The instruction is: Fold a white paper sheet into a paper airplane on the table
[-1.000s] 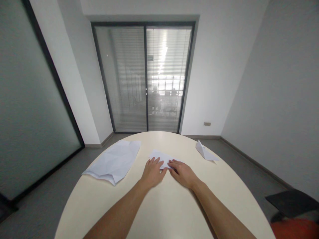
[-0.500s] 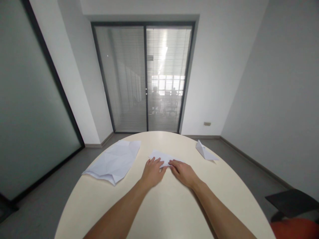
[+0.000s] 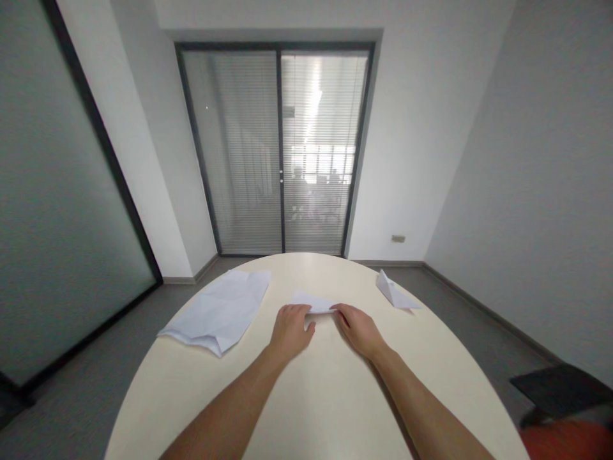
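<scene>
1. Head view, hands: left hand (image 3: 290, 329) lies palm-down, fingers curled over the near-left part of a small folded white paper sheet (image 3: 313, 301); right hand (image 3: 357, 327) meets it from the right, fingertips pinching/pressing the paper's near edge. Both hands are closed narrow onto the sheet, not spread flat. Judging by the grip, the paper is pinned from 2 sides so it can't slide while an edge is pressed down.

2. Head view, paper's place: it sits on the round cream-coloured table (image 3: 316, 396), about mid-width, toward the far edge, just beyond the knuckles. Only its far part shows; the rest is under the fingers.

3. Head view, other paper: a larger creased white paper sheet (image 3: 220, 310) lies flat near the table's left edge, well apart from the hands, prob. parked out of the way. A white folded paper piece w/ a raised pointed flap (image 3: 395, 294) sits near the far-right edge, also well apart.

4. Head view, surroundings: glass sliding door w/ slatted blinds (image 3: 280, 150) beyond the table's far edge; dark chair back (image 3: 560, 386) and an orange-red thing (image 3: 569, 441) at lower right, off the table.
</scene>
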`<state>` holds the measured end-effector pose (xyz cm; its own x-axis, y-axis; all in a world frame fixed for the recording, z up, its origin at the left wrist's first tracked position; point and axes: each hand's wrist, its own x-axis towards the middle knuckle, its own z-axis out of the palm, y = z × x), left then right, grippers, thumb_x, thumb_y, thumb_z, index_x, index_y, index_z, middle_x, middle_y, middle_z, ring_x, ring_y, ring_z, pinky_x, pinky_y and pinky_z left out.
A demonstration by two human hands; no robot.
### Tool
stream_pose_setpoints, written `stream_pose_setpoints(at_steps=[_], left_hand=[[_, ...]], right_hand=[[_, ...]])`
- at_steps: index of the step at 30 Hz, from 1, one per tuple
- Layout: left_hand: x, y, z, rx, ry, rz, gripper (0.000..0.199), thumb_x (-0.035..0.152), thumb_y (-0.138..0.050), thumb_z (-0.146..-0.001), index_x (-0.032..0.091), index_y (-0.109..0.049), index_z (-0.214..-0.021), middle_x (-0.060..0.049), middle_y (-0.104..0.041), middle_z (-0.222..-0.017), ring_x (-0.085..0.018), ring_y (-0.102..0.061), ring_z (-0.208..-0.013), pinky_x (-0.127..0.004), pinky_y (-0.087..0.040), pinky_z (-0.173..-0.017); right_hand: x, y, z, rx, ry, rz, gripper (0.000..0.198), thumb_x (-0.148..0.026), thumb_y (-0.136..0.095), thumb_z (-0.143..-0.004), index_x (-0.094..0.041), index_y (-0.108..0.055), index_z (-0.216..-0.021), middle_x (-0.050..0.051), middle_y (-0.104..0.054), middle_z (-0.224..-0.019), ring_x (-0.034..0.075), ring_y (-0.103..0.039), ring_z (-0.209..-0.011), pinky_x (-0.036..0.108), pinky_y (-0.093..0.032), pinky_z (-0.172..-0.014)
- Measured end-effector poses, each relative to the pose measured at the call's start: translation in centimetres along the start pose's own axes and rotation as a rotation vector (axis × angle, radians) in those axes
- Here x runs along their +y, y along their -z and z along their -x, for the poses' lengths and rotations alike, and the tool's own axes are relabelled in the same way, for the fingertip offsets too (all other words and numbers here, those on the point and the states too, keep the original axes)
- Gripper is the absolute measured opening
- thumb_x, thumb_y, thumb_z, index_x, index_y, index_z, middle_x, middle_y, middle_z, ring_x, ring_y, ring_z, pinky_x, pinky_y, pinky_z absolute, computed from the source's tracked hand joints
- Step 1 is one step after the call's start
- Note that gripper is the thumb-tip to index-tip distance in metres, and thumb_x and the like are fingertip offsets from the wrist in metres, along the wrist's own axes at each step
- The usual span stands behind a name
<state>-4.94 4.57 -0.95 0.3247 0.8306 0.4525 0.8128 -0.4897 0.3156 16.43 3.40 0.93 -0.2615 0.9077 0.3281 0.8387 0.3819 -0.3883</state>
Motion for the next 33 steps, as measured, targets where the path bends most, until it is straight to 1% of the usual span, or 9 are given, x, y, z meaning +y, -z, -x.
stream_pose_setpoints(at_steps=[6, 10, 14, 18, 21, 25, 28, 33], left_hand=[[-0.3, 0.5, -0.3, -0.002, 0.051, -0.101, 0.018, 0.022, -0.054, -0.091, 0.019, -0.069, -0.100, -0.008, -0.072, -0.103, -0.024, -0.063, -0.102, -0.042, -0.037, -0.104], [-0.4, 1.2, -0.6, 0.008, 0.069, -0.101, 0.020, 0.018, -0.049, -0.094, 0.021, -0.069, -0.096, -0.006, -0.072, -0.095, -0.023, -0.065, -0.097, -0.040, -0.039, -0.101], [-0.6, 1.2, -0.8, 0.087, 0.096, -0.033, 0.019, 0.024, -0.049, -0.097, 0.022, -0.068, -0.100, -0.005, -0.073, -0.096, -0.022, -0.065, -0.093, -0.037, -0.043, -0.094], [-0.7, 0.9, -0.7, 0.189, 0.114, 0.049, 0.020, 0.030, -0.049, -0.098, 0.024, -0.067, -0.105, -0.004, -0.073, -0.102, -0.021, -0.065, -0.095, -0.034, -0.045, -0.093], [-0.8, 0.7, -0.7, 0.243, 0.101, 0.089, 0.021, 0.031, -0.049, -0.099, 0.024, -0.067, -0.108, -0.004, -0.072, -0.105, -0.021, -0.065, -0.098, -0.034, -0.046, -0.095], [-1.1, 0.4, -0.6, 0.288, 0.113, 0.186, 0.021, 0.031, -0.049, -0.099, 0.024, -0.064, -0.111, -0.002, -0.071, -0.110, -0.019, -0.065, -0.101, -0.032, -0.048, -0.094], [-1.4, 0.0, -0.7, 0.286, 0.152, 0.251, 0.021, 0.028, -0.051, -0.097, 0.025, -0.062, -0.115, -0.001, -0.070, -0.115, -0.018, -0.065, -0.106, -0.030, -0.048, -0.095], [-1.5, -0.3, -0.7, 0.189, 0.237, 0.250, 0.026, 0.025, -0.052, -0.096, 0.027, -0.059, -0.120, -0.001, -0.070, -0.118, -0.019, -0.065, -0.108, -0.031, -0.049, -0.094]], right_hand=[[0.1, 0.0, -0.3, 0.091, -0.053, -0.014, 0.038, -0.037, -0.030, -0.100, -0.022, -0.064, -0.110, 0.007, -0.072, -0.105, 0.023, -0.065, -0.097, 0.033, -0.047, -0.085], [0.2, 0.1, -0.4, 0.185, -0.118, -0.076, 0.038, -0.043, -0.033, -0.099, -0.023, -0.064, -0.109, 0.007, -0.073, -0.103, 0.023, -0.066, -0.091, 0.034, -0.047, -0.083], [1.0, -0.1, -0.7, 0.264, -0.195, -0.184, 0.037, -0.049, -0.039, -0.095, -0.024, -0.064, -0.106, 0.006, -0.073, -0.102, 0.024, -0.067, -0.087, 0.035, -0.048, -0.080], [2.0, -0.6, -0.9, 0.354, -0.199, -0.306, 0.037, -0.051, -0.044, -0.092, -0.022, -0.064, -0.104, 0.008, -0.073, -0.101, 0.025, -0.066, -0.091, 0.036, -0.048, -0.083], [2.5, -0.9, -1.1, 0.409, -0.212, -0.404, 0.042, -0.053, -0.048, -0.090, -0.020, -0.062, -0.113, 0.010, -0.071, -0.102, 0.025, -0.065, -0.091, 0.036, -0.050, -0.082], [2.8, -1.2, -1.3, 0.445, -0.220, -0.533, 0.054, -0.054, -0.052, -0.088, -0.018, -0.052, -0.128, 0.008, -0.069, -0.094, 0.023, -0.064, -0.083, 0.034, -0.051, -0.075], [3.2, -1.4, -1.4, 0.454, -0.239, -0.577, 0.057, -0.052, -0.055, -0.086, -0.017, -0.050, -0.130, 0.007, -0.067, -0.090, 0.023, -0.063, -0.080, 0.035, -0.052, -0.073], [4.3, -2.1, -1.5, 0.404, -0.284, -0.565, 0.058, -0.045, -0.054, -0.083, -0.016, -0.048, -0.133, 0.006, -0.068, -0.091, 0.023, -0.064, -0.079, 0.036, -0.052, -0.072]])
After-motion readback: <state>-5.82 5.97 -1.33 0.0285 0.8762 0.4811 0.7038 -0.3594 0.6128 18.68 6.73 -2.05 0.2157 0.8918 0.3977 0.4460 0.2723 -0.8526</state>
